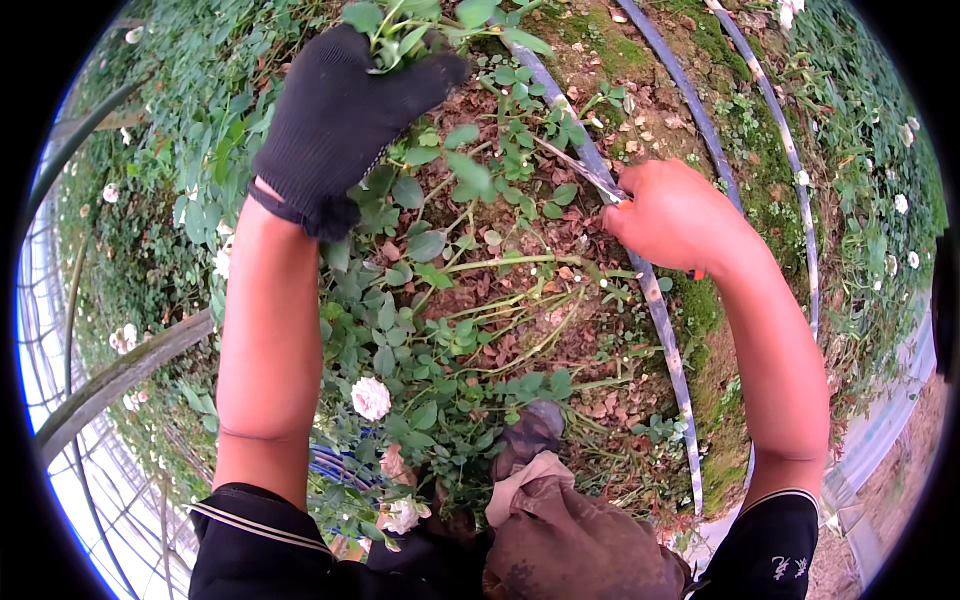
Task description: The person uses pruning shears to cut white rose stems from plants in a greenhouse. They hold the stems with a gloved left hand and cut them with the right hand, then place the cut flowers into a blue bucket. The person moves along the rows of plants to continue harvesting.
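My left hand [341, 120], in a black knit glove, is at the upper left. It grips a bunch of leafy rose shoots [409, 34] between thumb and fingers. My bare right hand [671, 214] holds a slim metal cutting tool, probably scissors [581, 169], with bits of orange showing around the grip. The blades point up and left, over a drip hose [592, 154], towards low leaves. Whether they are apart cannot be told. Below both hands lie cut rose canes [517, 261] with pale ends. A pale pink rose [371, 398] blooms nearer my body.
More hoses [694, 109] run along the mossy soil bed [705, 300] at right. Dense flowering bushes [862, 150] line both sides. A wooden pole [127, 382] slants in at left. My shoe [536, 427] stands among the stems.
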The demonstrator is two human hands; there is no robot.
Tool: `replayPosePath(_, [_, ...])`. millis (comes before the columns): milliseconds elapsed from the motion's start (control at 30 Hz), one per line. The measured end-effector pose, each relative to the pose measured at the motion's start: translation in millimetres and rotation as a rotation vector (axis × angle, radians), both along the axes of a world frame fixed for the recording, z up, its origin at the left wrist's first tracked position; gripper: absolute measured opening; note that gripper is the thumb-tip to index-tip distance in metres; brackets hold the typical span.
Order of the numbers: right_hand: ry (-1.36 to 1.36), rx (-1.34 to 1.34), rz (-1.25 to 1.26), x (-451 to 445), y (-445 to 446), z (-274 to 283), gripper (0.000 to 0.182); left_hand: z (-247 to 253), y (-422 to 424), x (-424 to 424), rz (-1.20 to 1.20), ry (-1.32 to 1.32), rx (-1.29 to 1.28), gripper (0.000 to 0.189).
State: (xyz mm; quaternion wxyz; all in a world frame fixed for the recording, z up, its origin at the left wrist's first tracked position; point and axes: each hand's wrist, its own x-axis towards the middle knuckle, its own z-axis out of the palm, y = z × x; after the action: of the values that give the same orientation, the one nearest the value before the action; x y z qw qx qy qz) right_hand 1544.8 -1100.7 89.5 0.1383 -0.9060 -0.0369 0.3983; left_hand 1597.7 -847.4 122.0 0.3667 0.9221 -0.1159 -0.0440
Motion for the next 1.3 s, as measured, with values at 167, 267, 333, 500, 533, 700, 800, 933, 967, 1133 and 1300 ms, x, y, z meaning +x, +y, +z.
replayPosePath(167, [-0.325,-0.187,0.035,-18.6,-11.1,10.6,0.03,30.8,-37.7,16.8,0.049,-0.064,-0.005,0.023])
replayPosePath(267, [-0.446,-0.15,0.068,-16.4,-9.0,2.6,0.032,5.6,-9.3,34.1,-0.162,0.108,0.212,0.043])
replayPosePath(333, [-0.488,-0.123,0.103,-12.1,-5.8,-2.5,0.03,-7.4,-14.5,23.9,-0.258,0.166,0.375,0.043])
replayPosePath(500, [-0.563,-0.128,0.151,-3.1,3.3,-14.6,0.025,-34.6,-22.5,20.2,-0.173,0.258,0.385,0.044])
replayPosePath(533, [-0.537,-0.128,0.17,0.4,3.7,-12.6,0.024,-44.7,-17.2,23.1,-0.157,0.253,0.302,0.047])
replayPosePath(700, [-0.51,-0.19,0.106,-3.8,-23.7,0.0,0.02,-55.6,13.8,16.9,-0.094,0.212,0.181,0.043])
replayPosePath(800, [-0.556,-0.245,0.149,-19.7,-47.9,-8.4,0.028,-27.1,16.6,-17.7,-0.231,0.342,0.118,0.02])
replayPosePath(933, [-0.647,-0.238,0.232,-31.5,-49.5,-22.0,0.036,-30.5,18.6,-74.7,-0.735,0.186,0.639,0.03])
replayPosePath(967, [-0.67,-0.23,0.242,-30.1,-44.4,-22.6,0.036,-27.5,10.4,-87.7,-0.803,0.231,0.633,0.037])
replayPosePath(1133, [-0.691,-0.222,0.218,-29.4,-40.1,-26.4,0.037,-41.8,-39.5,-90.8,-0.41,0.041,0.702,0.062])
replayPosePath(1300, [-0.671,-0.178,0.178,-33.9,-38.9,-28.5,0.035,-77.7,-52.8,-73.6,-0.346,-0.042,0.702,0.06])
